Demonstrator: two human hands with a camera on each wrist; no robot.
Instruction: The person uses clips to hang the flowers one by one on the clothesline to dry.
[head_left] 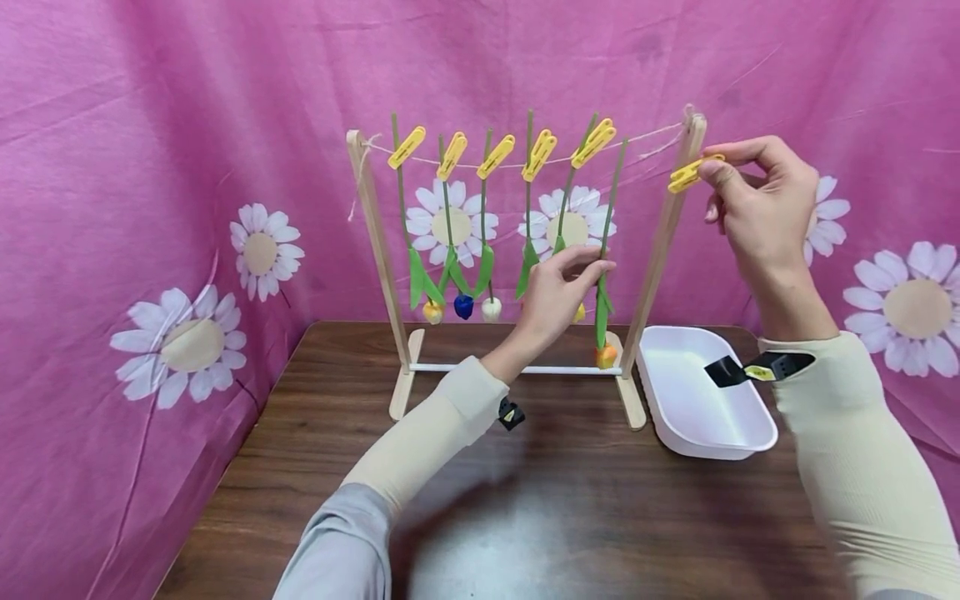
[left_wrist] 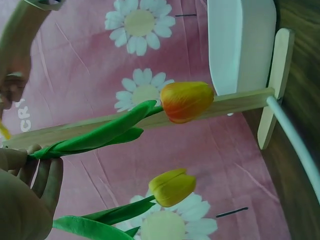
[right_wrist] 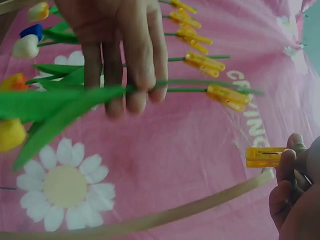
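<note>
My left hand (head_left: 558,292) pinches the green stem of an orange-yellow artificial tulip (head_left: 606,357), which hangs head down with its stem end up by the string. In the left wrist view the orange tulip (left_wrist: 187,102) shows whole beyond the fingers. My right hand (head_left: 768,200) pinches a yellow clothespin (head_left: 686,175) between thumb and fingertips, beside the top of the right post. To the left, several tulips hang upside down from the string (head_left: 510,166), each held by a yellow clothespin (head_left: 592,143); blue (head_left: 463,307) and white (head_left: 491,310) heads show among them.
The wooden frame (head_left: 643,275) stands on the brown table (head_left: 322,467), a white rod (head_left: 570,370) joining its feet. A white plastic tub (head_left: 705,417) sits just right of the frame. Behind hangs a pink cloth (head_left: 187,125) printed with daisies.
</note>
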